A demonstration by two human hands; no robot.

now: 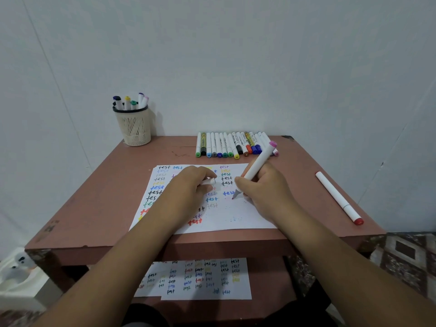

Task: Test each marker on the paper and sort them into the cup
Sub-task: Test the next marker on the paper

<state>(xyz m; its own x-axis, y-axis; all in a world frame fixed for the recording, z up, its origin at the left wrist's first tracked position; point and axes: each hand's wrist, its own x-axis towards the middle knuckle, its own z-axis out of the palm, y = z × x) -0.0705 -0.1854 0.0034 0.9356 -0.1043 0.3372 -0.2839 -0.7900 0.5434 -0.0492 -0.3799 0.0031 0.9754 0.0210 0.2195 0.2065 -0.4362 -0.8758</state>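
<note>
A white sheet of paper (236, 215) covered with coloured "test" words lies in the middle of the reddish table (106, 185). My right hand (262, 187) grips a white marker with a pink end cap (258, 165), its tip touching the paper. My left hand (191, 185) rests on the paper and holds a small white marker cap (210, 181). A row of several markers (233, 145) lies at the table's back edge. A beige mesh cup (134, 127) at the back left holds several markers.
A lone white marker with a red cap (338, 198) lies at the right side of the table. A second written sheet (200, 279) sits on the shelf below. A white wall stands directly behind the table. A patterned rug (405, 258) covers the floor at right.
</note>
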